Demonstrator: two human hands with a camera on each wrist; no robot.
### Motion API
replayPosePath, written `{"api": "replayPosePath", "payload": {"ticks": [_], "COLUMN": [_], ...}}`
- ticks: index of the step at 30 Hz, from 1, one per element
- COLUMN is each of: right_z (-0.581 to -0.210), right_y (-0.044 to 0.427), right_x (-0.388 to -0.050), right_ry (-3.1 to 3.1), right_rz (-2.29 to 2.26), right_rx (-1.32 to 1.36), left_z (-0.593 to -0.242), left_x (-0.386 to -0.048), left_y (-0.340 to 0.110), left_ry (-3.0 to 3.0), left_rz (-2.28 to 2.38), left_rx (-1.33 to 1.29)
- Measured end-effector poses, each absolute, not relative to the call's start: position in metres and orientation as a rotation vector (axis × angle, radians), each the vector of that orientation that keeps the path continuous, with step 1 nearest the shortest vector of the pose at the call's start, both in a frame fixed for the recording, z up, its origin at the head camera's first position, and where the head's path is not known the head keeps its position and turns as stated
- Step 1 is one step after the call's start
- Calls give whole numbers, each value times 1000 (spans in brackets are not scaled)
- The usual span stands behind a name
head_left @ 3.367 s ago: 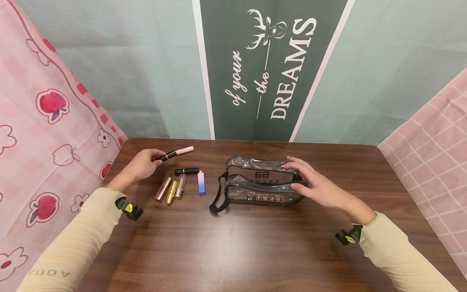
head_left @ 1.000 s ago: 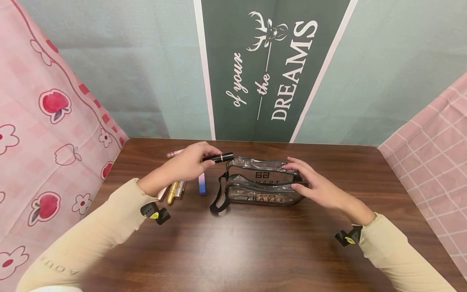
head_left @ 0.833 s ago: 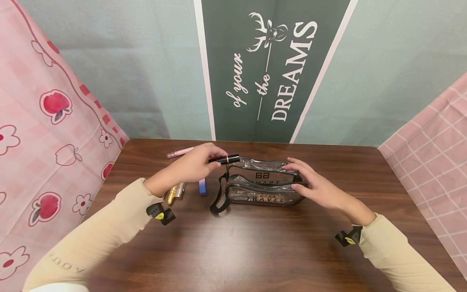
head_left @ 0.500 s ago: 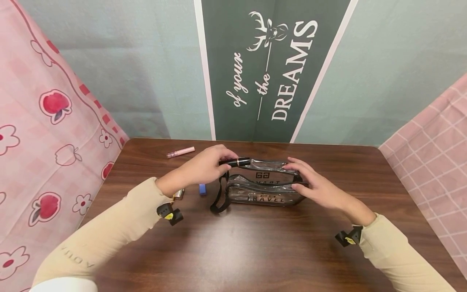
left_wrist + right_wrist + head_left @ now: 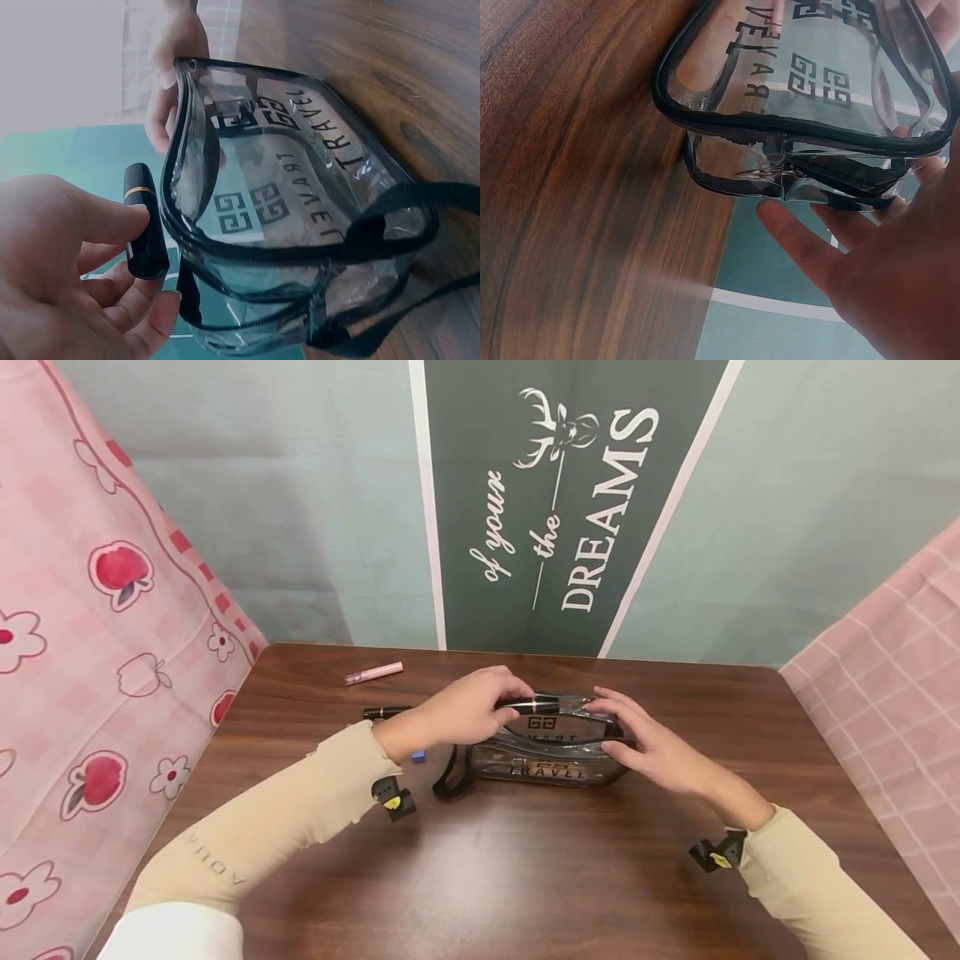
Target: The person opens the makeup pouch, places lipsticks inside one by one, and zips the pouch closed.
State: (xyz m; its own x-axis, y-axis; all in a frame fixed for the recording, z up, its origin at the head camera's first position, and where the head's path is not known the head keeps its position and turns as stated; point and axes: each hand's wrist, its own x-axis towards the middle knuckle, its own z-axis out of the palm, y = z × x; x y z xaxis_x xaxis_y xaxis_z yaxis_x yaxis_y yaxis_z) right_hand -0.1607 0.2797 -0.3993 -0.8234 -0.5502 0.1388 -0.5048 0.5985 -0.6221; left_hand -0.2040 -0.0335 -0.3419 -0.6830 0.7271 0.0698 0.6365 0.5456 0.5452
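Left hand [image 5: 468,706]: thumb and fingers pinch a gold-banded black lipstick tube [image 5: 543,704] near its left part, so the right end sticks out free

Lipstick tube: held up at the far rim of the clear TRAVEL pouch [image 5: 547,771], pointing right along it; whether it touches the rim I cannot tell

Right hand [image 5: 651,747]: spread wide at the pouch's right end, thumb to the near side, fingers to the far side

Pouch mouth: gapes between the near and far rims, by the look of it roomy enough for the tube laid lengthwise

Likely step: passing the tube in through that mouth

Good aim: bring the tube a little nearer, off the far rim and over the gap, then tip the free right end in first

Good release: loosen the pinch only once the tube is below both rims, or it may roll off the far side

Soft walls: best steadied lightly from the right end; a squeeze there would probably narrow the mouth

Black strap [image 5: 453,783]: loops off the pouch's left end, worth avoiding with the sleeve

Wooden table [image 5: 487,893], left: pink lip gloss tube [image 5: 375,673] lies far, another black tube [image 5: 386,712] nearer, and a blue tube [image 5: 418,756] shows only one end
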Motion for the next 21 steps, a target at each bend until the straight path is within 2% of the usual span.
{"api": "replayPosePath", "payload": {"ticks": [21], "right_z": [-405], "right_y": [281], "right_x": [-159], "right_ry": [2780], "right_rz": [-1049], "right_rx": [-945], "left_z": [-341], "left_x": [-201], "left_y": [-8], "left_ry": [2658], "left_rz": [702], "left_rx": [1205]}}
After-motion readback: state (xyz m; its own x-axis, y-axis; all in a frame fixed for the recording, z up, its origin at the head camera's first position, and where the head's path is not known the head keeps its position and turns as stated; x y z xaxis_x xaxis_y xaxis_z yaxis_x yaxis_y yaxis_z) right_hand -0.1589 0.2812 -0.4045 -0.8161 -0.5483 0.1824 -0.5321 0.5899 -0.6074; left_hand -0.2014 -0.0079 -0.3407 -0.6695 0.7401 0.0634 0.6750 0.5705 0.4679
